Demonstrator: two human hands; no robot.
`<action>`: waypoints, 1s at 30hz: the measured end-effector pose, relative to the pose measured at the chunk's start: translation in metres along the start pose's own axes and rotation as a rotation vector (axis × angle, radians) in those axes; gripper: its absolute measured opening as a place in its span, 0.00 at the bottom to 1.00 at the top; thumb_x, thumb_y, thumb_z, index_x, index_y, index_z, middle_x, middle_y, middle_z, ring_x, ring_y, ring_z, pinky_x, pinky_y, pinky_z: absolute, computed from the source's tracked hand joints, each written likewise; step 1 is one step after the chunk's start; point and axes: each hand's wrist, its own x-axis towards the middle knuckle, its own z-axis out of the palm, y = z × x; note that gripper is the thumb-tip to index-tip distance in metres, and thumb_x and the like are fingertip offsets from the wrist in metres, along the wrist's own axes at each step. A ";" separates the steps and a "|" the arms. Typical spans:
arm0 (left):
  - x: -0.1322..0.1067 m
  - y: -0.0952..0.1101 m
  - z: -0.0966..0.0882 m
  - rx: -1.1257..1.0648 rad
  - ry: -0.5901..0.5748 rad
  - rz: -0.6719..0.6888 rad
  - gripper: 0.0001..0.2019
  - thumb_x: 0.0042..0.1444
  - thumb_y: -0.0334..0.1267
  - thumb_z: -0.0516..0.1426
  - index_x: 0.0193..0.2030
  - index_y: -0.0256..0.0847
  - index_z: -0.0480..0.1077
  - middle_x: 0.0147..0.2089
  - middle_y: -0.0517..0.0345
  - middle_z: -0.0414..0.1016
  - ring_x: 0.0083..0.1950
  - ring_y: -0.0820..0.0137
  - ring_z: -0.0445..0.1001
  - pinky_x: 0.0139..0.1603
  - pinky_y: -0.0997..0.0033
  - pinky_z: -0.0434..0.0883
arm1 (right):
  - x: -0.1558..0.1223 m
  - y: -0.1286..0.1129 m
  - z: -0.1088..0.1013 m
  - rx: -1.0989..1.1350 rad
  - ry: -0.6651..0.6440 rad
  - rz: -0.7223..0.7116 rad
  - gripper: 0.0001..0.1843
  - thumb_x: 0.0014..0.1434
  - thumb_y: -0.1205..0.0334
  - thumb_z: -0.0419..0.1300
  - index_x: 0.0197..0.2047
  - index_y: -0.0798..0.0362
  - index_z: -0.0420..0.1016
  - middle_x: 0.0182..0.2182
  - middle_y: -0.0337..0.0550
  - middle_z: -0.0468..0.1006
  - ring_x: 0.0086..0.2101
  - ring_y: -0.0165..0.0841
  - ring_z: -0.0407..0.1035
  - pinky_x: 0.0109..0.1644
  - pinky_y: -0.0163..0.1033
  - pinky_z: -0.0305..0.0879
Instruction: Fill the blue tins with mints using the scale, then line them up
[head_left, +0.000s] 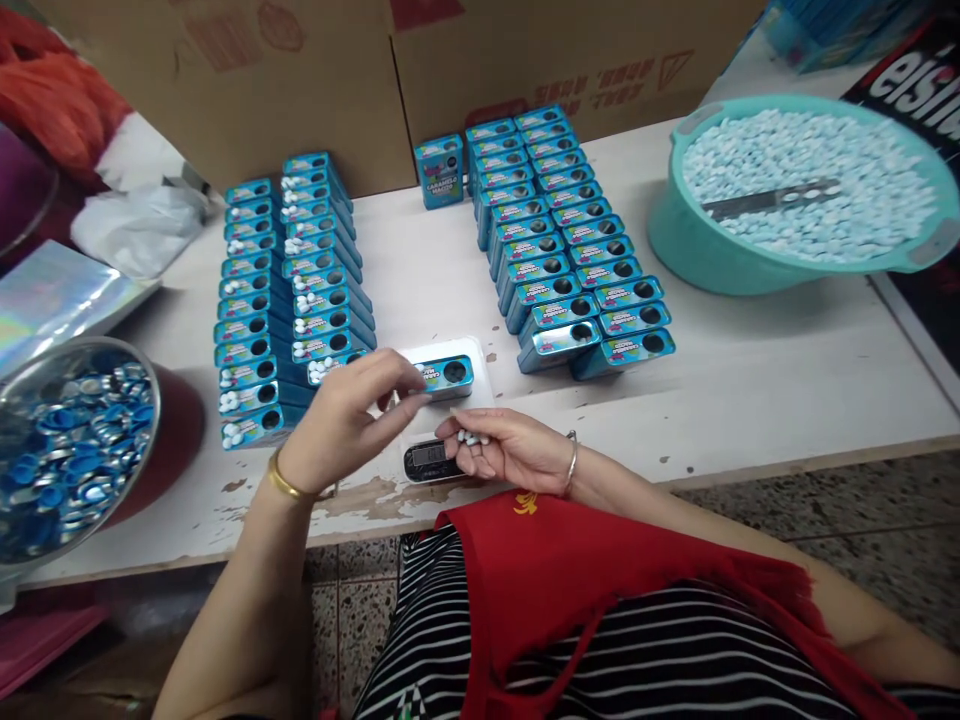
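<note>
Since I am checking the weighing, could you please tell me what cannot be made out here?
1. Scale display: head view, digits too small, right hand holding white candies covers its edge.
2. Left hand: head view, whether its fingertips pinch anything is too small to tell.
3. Metal bowl of caps: head view, cut off by the left edge.

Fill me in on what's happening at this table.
A person sits at a worn white table. Their left hand reaches to a small blue tin lying on a white digital scale, while the right hand cups small white candies. Rows of matching tins stand on both sides, with a teal plastic basin of candies at the right.
</note>
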 end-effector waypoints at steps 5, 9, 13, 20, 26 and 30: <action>-0.002 0.023 0.008 0.045 -0.022 0.119 0.07 0.61 0.35 0.55 0.44 0.39 0.70 0.42 0.52 0.72 0.43 0.70 0.71 0.41 0.70 0.70 | -0.007 -0.002 0.003 0.124 -0.049 -0.002 0.16 0.67 0.58 0.48 0.35 0.58 0.71 0.24 0.40 0.72 0.22 0.23 0.67 0.20 0.26 0.61; -0.019 0.011 -0.010 0.097 0.402 -0.113 0.05 0.57 0.34 0.58 0.41 0.43 0.72 0.39 0.58 0.73 0.41 0.71 0.72 0.42 0.69 0.70 | -0.027 -0.005 -0.011 0.051 0.092 -0.052 0.10 0.64 0.63 0.54 0.40 0.60 0.73 0.28 0.42 0.74 0.23 0.22 0.67 0.21 0.25 0.60; -0.041 -0.008 -0.023 -0.012 0.643 -0.363 0.07 0.56 0.37 0.60 0.41 0.42 0.73 0.38 0.60 0.73 0.38 0.73 0.71 0.40 0.67 0.70 | -0.048 -0.007 -0.032 -0.003 0.269 -0.128 0.07 0.59 0.66 0.59 0.40 0.58 0.75 0.29 0.42 0.74 0.25 0.23 0.66 0.26 0.27 0.64; -0.052 -0.019 -0.014 0.021 0.428 -0.429 0.09 0.58 0.40 0.58 0.45 0.43 0.71 0.39 0.60 0.73 0.37 0.73 0.70 0.40 0.66 0.71 | -0.060 -0.001 -0.047 -0.095 0.336 -0.158 0.10 0.55 0.62 0.64 0.40 0.56 0.74 0.28 0.39 0.73 0.21 0.22 0.62 0.20 0.27 0.54; -0.035 -0.015 -0.007 0.086 0.128 -0.208 0.08 0.61 0.37 0.55 0.46 0.42 0.69 0.40 0.57 0.71 0.39 0.73 0.70 0.41 0.70 0.69 | -0.052 0.005 -0.040 -0.086 0.280 -0.143 0.11 0.55 0.59 0.64 0.38 0.57 0.74 0.27 0.39 0.74 0.21 0.21 0.62 0.20 0.27 0.53; -0.018 -0.011 -0.002 0.182 -0.005 -0.075 0.10 0.62 0.38 0.53 0.48 0.40 0.68 0.44 0.52 0.70 0.45 0.69 0.69 0.46 0.65 0.69 | -0.044 0.008 -0.037 -0.112 0.212 -0.133 0.13 0.55 0.57 0.64 0.38 0.58 0.73 0.28 0.40 0.74 0.20 0.21 0.62 0.19 0.27 0.51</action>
